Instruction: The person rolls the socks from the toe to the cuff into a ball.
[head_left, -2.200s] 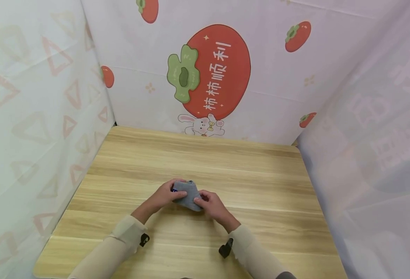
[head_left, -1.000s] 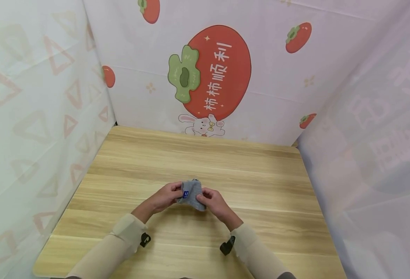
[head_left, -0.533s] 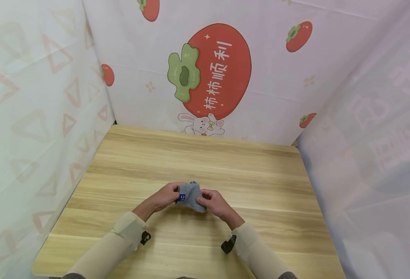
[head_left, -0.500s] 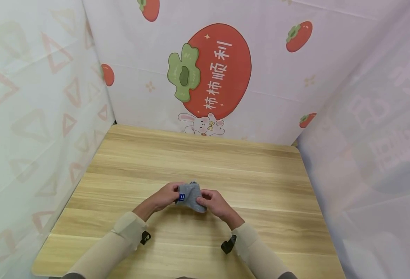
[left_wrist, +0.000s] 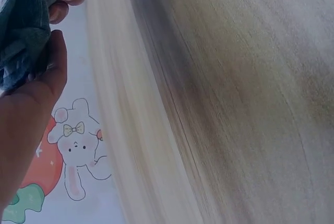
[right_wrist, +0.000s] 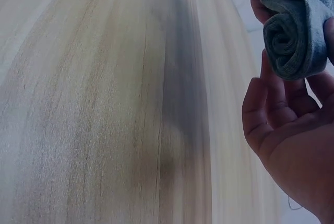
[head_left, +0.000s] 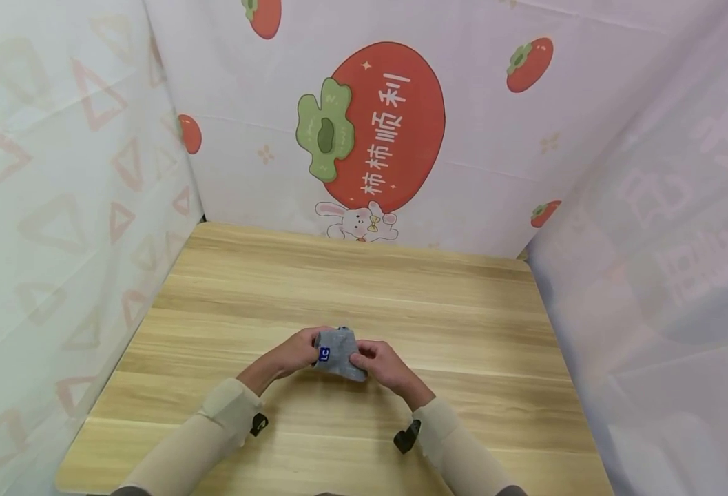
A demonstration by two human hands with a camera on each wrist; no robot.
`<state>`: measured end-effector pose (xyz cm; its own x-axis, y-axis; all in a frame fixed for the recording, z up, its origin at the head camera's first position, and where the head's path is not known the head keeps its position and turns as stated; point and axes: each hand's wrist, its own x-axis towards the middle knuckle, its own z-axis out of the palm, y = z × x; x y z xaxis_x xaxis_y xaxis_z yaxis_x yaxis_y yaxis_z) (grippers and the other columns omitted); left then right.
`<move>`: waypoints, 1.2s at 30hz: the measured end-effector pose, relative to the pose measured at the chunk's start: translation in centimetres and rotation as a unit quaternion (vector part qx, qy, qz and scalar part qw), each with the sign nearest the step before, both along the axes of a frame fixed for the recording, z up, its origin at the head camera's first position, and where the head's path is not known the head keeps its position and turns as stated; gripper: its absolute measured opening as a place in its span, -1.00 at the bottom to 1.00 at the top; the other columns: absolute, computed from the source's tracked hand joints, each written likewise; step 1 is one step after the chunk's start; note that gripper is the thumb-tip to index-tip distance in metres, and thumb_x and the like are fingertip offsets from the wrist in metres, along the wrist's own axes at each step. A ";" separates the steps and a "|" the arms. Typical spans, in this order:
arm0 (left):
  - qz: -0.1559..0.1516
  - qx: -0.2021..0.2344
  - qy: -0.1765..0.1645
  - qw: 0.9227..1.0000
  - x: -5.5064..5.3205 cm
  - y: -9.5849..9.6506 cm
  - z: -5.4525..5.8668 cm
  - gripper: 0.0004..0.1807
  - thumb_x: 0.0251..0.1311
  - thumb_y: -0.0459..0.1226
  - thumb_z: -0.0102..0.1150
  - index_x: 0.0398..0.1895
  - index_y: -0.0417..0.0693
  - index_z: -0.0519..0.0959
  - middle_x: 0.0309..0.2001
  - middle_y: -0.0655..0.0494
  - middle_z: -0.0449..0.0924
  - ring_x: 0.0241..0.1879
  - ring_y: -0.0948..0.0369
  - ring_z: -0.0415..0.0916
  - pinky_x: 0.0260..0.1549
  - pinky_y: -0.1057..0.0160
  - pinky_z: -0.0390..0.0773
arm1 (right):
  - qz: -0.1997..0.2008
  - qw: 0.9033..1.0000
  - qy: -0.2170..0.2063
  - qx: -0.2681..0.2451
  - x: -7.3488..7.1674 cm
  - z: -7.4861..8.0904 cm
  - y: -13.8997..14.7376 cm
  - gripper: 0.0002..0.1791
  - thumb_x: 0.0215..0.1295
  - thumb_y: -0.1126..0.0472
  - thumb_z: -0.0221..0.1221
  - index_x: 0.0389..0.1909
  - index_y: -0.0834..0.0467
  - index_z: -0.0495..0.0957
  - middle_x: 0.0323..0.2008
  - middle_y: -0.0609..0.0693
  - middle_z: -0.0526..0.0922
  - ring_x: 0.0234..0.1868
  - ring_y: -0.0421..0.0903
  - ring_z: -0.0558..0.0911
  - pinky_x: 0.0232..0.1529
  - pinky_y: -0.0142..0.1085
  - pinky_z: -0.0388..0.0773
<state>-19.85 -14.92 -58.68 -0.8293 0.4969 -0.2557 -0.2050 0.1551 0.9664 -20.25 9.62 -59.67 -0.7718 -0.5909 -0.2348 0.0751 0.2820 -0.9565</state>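
Observation:
A grey sock bundle (head_left: 340,358) with a small blue label on its left end is held between both hands, just above the table. My left hand (head_left: 295,355) grips the labelled end, its thumb mostly hidden by the fabric. At the opposite end, my right hand (head_left: 383,364) pinches the fabric with its thumb on top. The right wrist view shows the end of the rolled sock (right_wrist: 292,36) as a spiral, with right-hand fingers (right_wrist: 266,104) curved beneath it. In the left wrist view, the bundle (left_wrist: 23,25) is cut off by the frame's edge.
A wood-grain table (head_left: 450,310) lies under the hands. Behind it hangs a white cloth (head_left: 475,172) printed with persimmons and a rabbit. More cloth walls close in on the left (head_left: 60,275) and right (head_left: 661,296).
The left thumb lay across the bundle's top at first and is now hidden at its left end. The blue label has come into full view. Lately the bundle has dipped slightly toward me.

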 end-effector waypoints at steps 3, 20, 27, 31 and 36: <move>0.014 -0.012 0.010 1.000 0.0 0.3 0.0 -0.36 0.10 -0.63 -0.09 0.33 -0.29 0.46 -0.06 0.03 0.63 -0.19 0.23 0.50 -0.23 0.28 0.53 | 0.005 1.000 0.008 0.000 0.0 0.1 0.2 -0.62 0.54 0.14 0.09 0.22 0.25 0.57 0.03 0.14 0.69 -0.09 -0.22 0.61 -0.03 -0.35 0.55; 0.089 -0.062 0.051 0.993 0.2 1.5 0.9 -0.28 -0.10 -0.68 -0.10 0.26 -0.25 0.51 0.00 -0.14 0.61 -0.16 0.16 0.47 -0.24 0.26 0.50 | -0.135 0.987 0.085 0.036 0.3 1.0 -0.8 -0.76 0.37 0.22 0.29 0.00 0.19 0.60 -0.08 0.13 0.68 -0.10 -0.06 0.62 -0.13 -0.29 0.59; 0.157 -0.127 0.105 0.974 0.4 2.8 0.8 -0.36 -0.06 -0.61 0.00 0.19 -0.20 0.60 -0.08 -0.07 0.68 -0.20 0.15 0.51 -0.24 0.22 0.52 | -0.194 0.967 0.155 0.053 0.9 1.8 -1.5 -0.84 0.32 0.25 0.32 -0.11 0.16 0.63 -0.20 0.06 0.71 -0.16 -0.13 0.62 -0.20 -0.38 0.56; 0.199 -0.167 0.148 0.954 0.4 3.4 1.0 -0.42 -0.05 -0.56 0.11 0.15 -0.20 0.61 -0.03 -0.14 0.71 -0.11 0.04 0.61 -0.13 0.06 0.62 | -0.212 0.951 0.215 0.065 1.5 3.2 -2.3 -0.89 0.35 0.22 0.28 -0.17 0.15 0.63 -0.20 0.04 0.71 -0.14 -0.08 0.66 -0.20 -0.37 0.59; 0.255 -0.167 0.170 0.937 0.5 4.3 1.8 -0.49 0.01 -0.47 0.29 0.14 -0.21 0.60 0.03 -0.19 0.72 0.00 -0.05 0.67 -0.01 -0.09 0.64 | -0.208 0.945 0.230 0.104 2.3 4.7 -3.4 -0.55 0.31 -0.06 0.31 0.03 0.17 0.58 -0.04 0.07 0.65 -0.04 -0.01 0.65 -0.07 -0.18 0.59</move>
<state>-19.38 -10.62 -56.90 -0.9988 -0.0478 -0.0045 -0.0245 0.4257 0.9046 -17.92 6.23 -55.01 -0.9759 -0.1914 0.1047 -0.1894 0.5054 -0.8419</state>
